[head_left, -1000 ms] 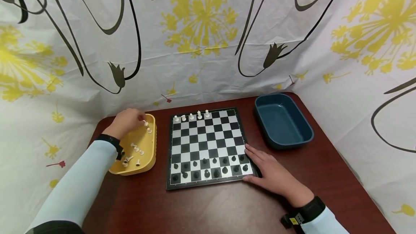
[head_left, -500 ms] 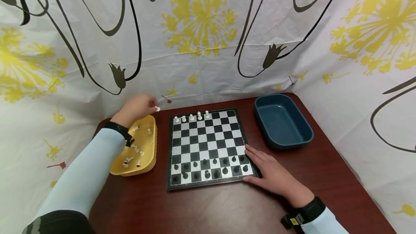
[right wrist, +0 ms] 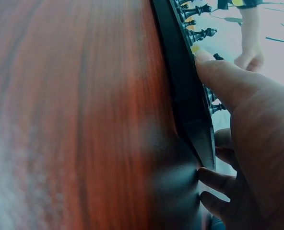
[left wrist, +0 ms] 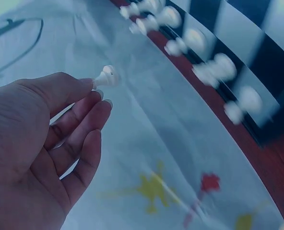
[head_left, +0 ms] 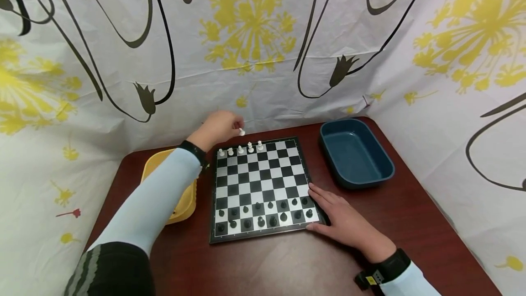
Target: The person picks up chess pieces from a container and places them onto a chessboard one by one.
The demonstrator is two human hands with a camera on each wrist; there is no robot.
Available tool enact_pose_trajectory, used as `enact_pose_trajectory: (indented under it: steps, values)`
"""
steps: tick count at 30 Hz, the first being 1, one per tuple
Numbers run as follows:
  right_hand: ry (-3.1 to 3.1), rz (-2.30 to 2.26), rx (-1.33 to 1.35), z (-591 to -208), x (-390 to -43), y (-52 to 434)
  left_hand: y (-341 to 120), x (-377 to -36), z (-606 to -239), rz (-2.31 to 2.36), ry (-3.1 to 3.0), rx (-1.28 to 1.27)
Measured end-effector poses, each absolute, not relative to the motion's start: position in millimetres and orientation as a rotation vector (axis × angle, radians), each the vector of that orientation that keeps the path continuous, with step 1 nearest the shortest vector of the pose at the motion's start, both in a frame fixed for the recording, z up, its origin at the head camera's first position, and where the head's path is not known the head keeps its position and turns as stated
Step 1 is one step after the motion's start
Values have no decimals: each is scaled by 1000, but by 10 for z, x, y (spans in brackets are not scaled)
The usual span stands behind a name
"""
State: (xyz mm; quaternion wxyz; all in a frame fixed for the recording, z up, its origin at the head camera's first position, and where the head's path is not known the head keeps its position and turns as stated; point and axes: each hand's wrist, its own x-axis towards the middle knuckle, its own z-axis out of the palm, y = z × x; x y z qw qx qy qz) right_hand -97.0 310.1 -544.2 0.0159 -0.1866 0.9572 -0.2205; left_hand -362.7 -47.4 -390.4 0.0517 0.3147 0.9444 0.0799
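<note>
Cloth, pinched chessman; head view adds blue tray.

The red-brown wood-grained bench is glossy; the rectangular dark-blue plastic tray and small white plastic chess piece look smooth, the white floral-printed sheet creased.

We see chessboard in black-and-white checks, framed black. Held piece white; standing ranks split two ways — white pieces, black pieces. One tray yellow, other bin dark teal. Table reddish brown, darker grain streaks. Curtain white — we count yellow flower bursts, dark grey buds, small red blossoms. Sleeves pale blue; armband black, grey-striped.
</note>
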Motion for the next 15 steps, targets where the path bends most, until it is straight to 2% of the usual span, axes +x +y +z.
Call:
enact_pose_trajectory:
  steps: [15]
  values:
    - [2976, -679, -569, -5480, -974, 3107, 256, -3629, -4122, 142, 2788, 1146]
